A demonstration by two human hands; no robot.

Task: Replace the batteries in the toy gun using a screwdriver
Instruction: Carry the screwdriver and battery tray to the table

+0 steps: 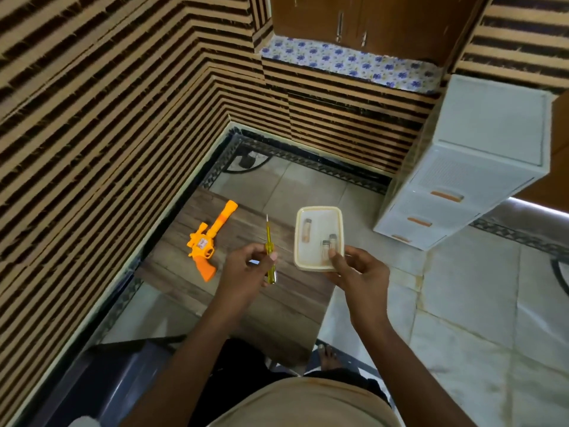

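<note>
There's the toy gun (pixel 207 241), flat on the wooden counter (pixel 246 217) near its left edge by the striped wall (pixel 92 149), long axis slanting, barrel aimed away and rightward, butt toward the person. The left grip (pixel 246 266) pinches a yellow screwdriver (pixel 269 251), tip pointing straight away, just right of the gun with bare wood between. The right grip (pixel 357 269) clamps the near corner of a white container (pixel 318 208) holding three batteries (pixel 308 231) at the counter's right edge, with a white drawer unit (pixel 462 180) beyond.
</note>
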